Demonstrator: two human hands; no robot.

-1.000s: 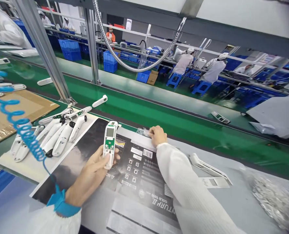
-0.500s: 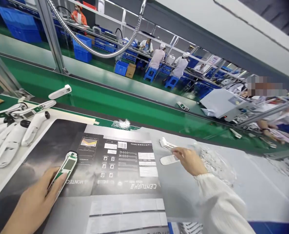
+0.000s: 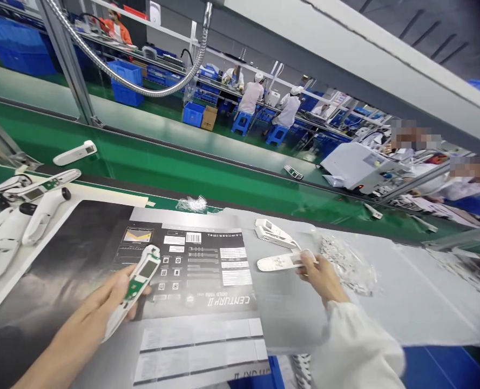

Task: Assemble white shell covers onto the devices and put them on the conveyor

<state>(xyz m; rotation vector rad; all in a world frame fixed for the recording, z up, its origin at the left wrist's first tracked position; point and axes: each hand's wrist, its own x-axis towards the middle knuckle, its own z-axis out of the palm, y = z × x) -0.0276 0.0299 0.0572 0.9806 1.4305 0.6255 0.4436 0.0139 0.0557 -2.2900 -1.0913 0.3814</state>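
Beyond the printed sheet, workers in white gowns and caps (image 3: 288,111) sit at long benches on blue stools (image 3: 276,135), among blue plastic crates (image 3: 193,114). A flexible steel hose (image 3: 195,65) hangs in front of them. Nearer, a green conveyor belt (image 3: 162,167) runs along the far edge of the printed sheet (image 3: 73,254), a large glossy black-and-grey print that lies on a pale grey surface (image 3: 410,292). A boxy pale grey machine (image 3: 357,167) stands past the sheet's far right corner.

Left of the sheet, white handheld devices (image 3: 41,221) lie side by side, their smooth plastic bodies pointing in roughly the same direction. One more white device (image 3: 74,153) rests on the belt beyond them.

The two hands are well apart above the sheet. The left hand (image 3: 114,294) closes around a handheld meter (image 3: 140,273) over the sheet's middle, its small screen and green circuit board exposed in a white casing. The right hand (image 3: 323,275), just off the sheet's right edge, pinches the end of a long white plastic casing strip (image 3: 282,262). Two more white casing parts (image 3: 274,235) lie just beyond that strip, and a clear plastic bag of small pale pieces (image 3: 347,265) sits beside the hand. A crumpled clear wrap (image 3: 191,204) lies at the sheet's far edge.
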